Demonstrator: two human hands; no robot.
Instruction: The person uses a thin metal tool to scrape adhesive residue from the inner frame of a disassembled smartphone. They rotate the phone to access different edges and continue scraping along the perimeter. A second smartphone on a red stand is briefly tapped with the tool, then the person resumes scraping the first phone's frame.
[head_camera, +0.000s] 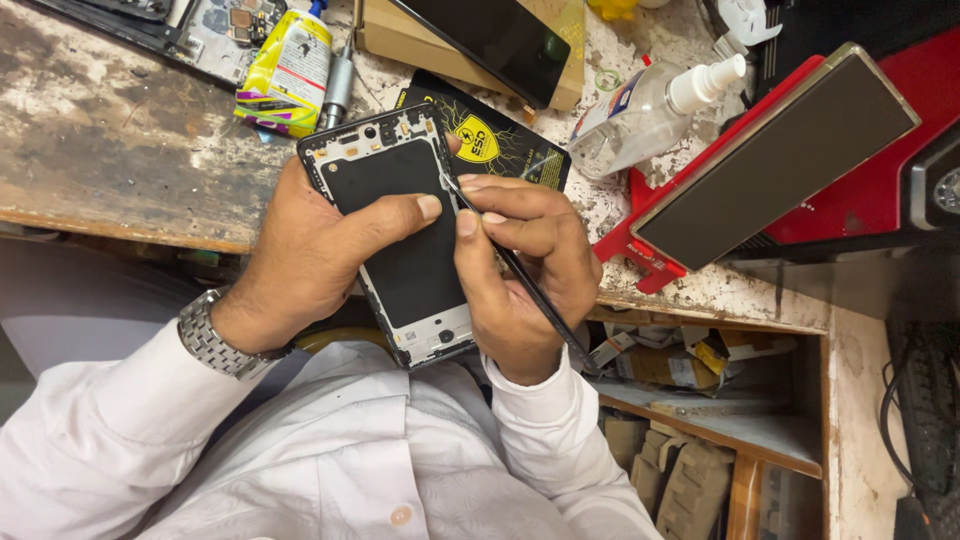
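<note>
My left hand (310, 255) grips an opened phone frame (395, 235) from the left side, thumb laid across its black inner panel. The frame is tilted, its top end over the workbench edge and its bottom end over my lap. My right hand (525, 270) holds a thin black tool (530, 290) like a pen. The tool's metal tip touches the frame's right edge near the top. A metal watch (213, 338) sits on my left wrist, and both arms wear white sleeves.
On the worn workbench (110, 150) lie a yellow tube (288, 65), a black and yellow packet (495, 140), a clear spray bottle (645, 110), a cardboard box with a dark screen (495, 35) on it, and a phone on a red stand (775, 150). Cluttered shelves (700, 400) sit below right.
</note>
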